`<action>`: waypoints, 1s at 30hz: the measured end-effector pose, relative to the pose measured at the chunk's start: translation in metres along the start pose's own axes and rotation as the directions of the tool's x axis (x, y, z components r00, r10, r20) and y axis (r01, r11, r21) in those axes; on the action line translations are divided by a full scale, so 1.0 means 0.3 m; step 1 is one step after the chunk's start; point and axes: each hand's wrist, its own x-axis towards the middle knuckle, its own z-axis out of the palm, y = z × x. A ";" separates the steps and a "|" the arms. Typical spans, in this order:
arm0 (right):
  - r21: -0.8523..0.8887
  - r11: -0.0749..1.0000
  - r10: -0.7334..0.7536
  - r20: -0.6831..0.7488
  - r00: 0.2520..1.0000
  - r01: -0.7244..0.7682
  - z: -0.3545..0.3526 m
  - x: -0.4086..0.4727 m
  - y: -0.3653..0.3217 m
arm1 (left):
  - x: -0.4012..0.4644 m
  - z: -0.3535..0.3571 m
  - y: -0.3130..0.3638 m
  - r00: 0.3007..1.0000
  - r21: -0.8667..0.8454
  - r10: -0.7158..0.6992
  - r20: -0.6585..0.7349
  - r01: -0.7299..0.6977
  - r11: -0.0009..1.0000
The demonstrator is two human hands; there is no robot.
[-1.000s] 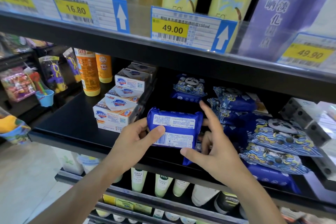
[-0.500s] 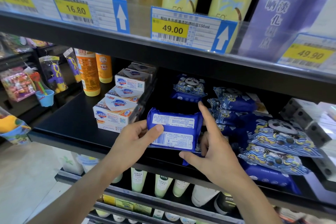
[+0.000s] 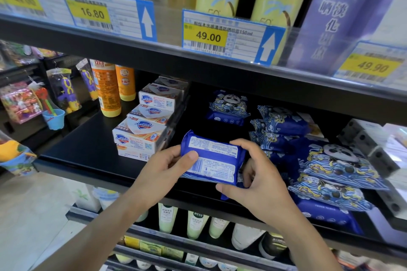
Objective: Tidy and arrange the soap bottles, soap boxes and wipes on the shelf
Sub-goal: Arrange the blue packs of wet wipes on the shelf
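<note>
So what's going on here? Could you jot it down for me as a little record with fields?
setting: shop shelf, black
held item: blue wipes pack, printed back facing the camera
left hand: grips the pack's left end
right hand: grips the pack's right end
left of pack: stacked soap boxes, orange bottles behind them
right of pack: untidy heap of panda wipes packs

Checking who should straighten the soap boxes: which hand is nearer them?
Left. The left hand grips the wipes pack just right of the soap boxes; the right hand is farther right.
</note>
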 end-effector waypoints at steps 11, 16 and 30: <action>0.181 0.978 0.098 0.021 0.995 -0.100 -0.014 0.005 0.028 | 0.000 -0.006 -0.028 0.991 0.192 0.131 0.037 -0.136 0.972; 0.196 0.976 0.095 0.027 0.995 -0.098 -0.012 0.007 0.042 | 0.003 -0.003 -0.040 0.979 0.196 0.202 0.021 -0.202 0.960; 0.357 0.924 0.113 0.089 0.990 -0.138 -0.023 0.002 -0.001 | 0.011 0.008 -0.048 0.965 0.210 0.259 -0.049 -0.243 0.947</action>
